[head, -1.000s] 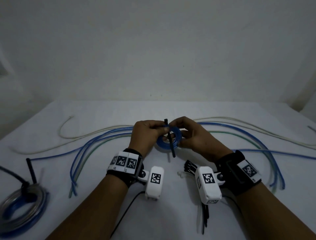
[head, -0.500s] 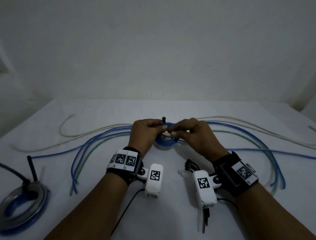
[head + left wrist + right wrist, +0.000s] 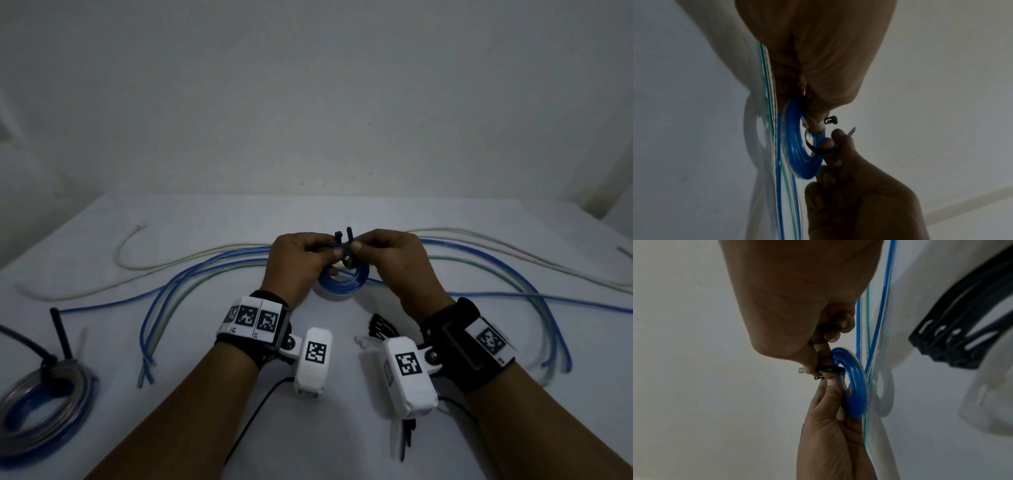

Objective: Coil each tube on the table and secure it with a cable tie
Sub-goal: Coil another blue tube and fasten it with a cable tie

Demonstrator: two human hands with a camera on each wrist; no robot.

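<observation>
A small blue tube coil [image 3: 344,279] hangs on edge between both hands just above the white table [image 3: 205,222]. My left hand [image 3: 334,255] pinches the coil's top, where the black cable tie's [image 3: 348,236] head sticks up beside its fingertips. My right hand [image 3: 354,248] pinches the tie's tail between thumb and forefinger. In the left wrist view the tie [image 3: 815,148] loops through the blue coil [image 3: 797,151], and its pointed tip stands a little apart from the head. In the right wrist view the cable tie [image 3: 828,369] crosses the blue coil [image 3: 856,386] between both hands' fingertips.
Loose blue, green and white tubes [image 3: 191,274] run across the table behind the hands and curve forward on both sides. A tied coil [image 3: 41,404] lies at the near left. Spare black ties [image 3: 380,325] lie under my right wrist, and they also fill the right wrist view's edge as black ties [image 3: 951,345].
The tie lay straight across the coil with its tail hanging down. Now it is bent round through the coil, both ends up, and my right fingers have shifted onto the tail.
</observation>
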